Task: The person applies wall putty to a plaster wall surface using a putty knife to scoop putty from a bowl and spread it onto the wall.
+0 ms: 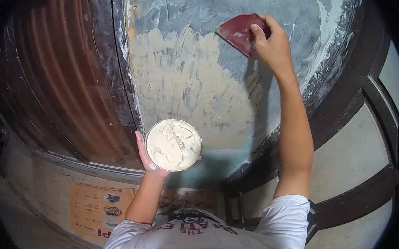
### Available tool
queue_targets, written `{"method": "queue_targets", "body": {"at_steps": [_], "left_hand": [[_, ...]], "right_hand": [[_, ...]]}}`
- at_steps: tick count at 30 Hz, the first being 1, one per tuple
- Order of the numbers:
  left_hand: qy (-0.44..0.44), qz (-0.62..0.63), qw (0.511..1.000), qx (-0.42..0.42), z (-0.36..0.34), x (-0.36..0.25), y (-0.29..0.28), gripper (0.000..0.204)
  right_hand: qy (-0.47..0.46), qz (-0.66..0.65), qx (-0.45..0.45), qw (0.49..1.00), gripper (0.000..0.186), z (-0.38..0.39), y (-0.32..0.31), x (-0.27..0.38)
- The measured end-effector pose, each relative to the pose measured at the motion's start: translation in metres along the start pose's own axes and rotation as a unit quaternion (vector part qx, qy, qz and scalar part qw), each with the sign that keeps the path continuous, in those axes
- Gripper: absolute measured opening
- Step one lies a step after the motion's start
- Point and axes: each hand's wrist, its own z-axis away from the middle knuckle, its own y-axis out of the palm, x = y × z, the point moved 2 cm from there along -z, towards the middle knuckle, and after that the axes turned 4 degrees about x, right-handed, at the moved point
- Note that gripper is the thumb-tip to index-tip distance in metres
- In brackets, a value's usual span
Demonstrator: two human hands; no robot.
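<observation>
My right hand (274, 48) grips a dark red putty spreader (238, 32) between thumb and fingers. The blade's long edge lies at or close to the grey wall panel (179, 9), above the border of a cream putty coat (184, 78). Lower down, my left hand (150, 160) supports a round tub of cream putty (172, 145) from below and its left side. The putty nearly fills the tub, its top uneven with a ridge and some dark gaps. Most of the left fingers are hidden beneath the tub; the thumb shows along its side.
Dark brown wooden panelling (61, 70) stands to the left of the wall panel. On the right is a dark frame with pale panes (353, 152). An orange printed sheet (89, 209) with food pictures lies low at the left, near my left forearm.
</observation>
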Motion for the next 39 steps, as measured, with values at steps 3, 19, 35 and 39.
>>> {"method": "queue_targets", "body": {"at_steps": [3,19,35,39], "left_hand": [[0.0,0.012,0.999,0.043,0.0,-0.002,-0.005,0.1],[-0.004,0.013,0.999,0.044,0.001,0.002,0.004,0.098],[-0.003,0.0,1.0,0.027,-0.003,0.004,0.001,0.1],[0.011,0.002,0.999,0.032,-0.003,0.003,-0.001,0.099]], "right_hand": [[0.031,-0.02,0.07,0.997,0.022,0.016,0.008,-0.002],[0.0,0.035,0.084,0.996,0.023,0.015,0.013,-0.012],[0.019,0.01,0.042,0.999,0.023,0.01,-0.002,-0.016],[0.022,-0.02,0.066,0.997,0.023,0.019,-0.004,-0.02]]}}
